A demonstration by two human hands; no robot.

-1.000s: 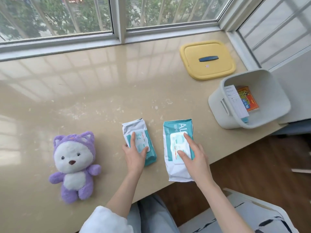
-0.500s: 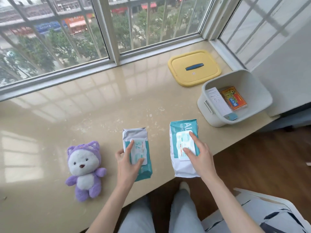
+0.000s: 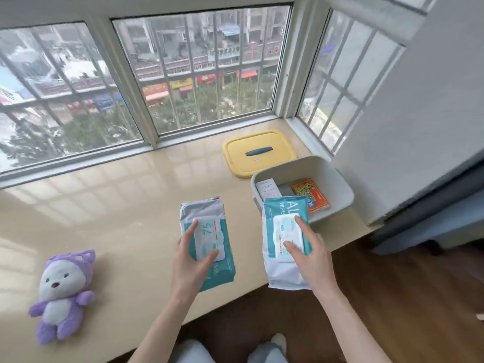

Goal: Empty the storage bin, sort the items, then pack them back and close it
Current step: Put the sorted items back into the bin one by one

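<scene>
Surface [image 3: 104,205]: a glossy beige sill under the windows that carries everything here.
Storage bin [image 3: 340,184]: grey and open, at the right end of the surface, close to the front edge.
Lid [image 3: 235,158]: yellow with a blue handle [image 3: 258,152], lying flat just behind the bin near the back right corner.
Right wipes pack [image 3: 282,208]: teal and white, with its near end past the front edge and its far end across the bin's front wall. It is probably lifted, though the angle leaves that unsure.
Left wipes pack [image 3: 201,208]: teal and white with "75" on the flap, mid-surface toward the front edge, well apart from the other pack.
Plush toy [image 3: 61,284]: purple and white, on its back near the front left of the surface, untouched.
Right hand [image 3: 314,255]: grasps the right wipes pack, with forefinger and thumb on the flap and the other fingers round its right side.
Left hand [image 3: 187,268]: grasps the left wipes pack, with forefinger and thumb on the flap and the rest hidden at its left side.
Orange packet [image 3: 311,195]: flat on the bin floor.
White slip [image 3: 268,188]: leaning against the bin's left inner wall.
</scene>
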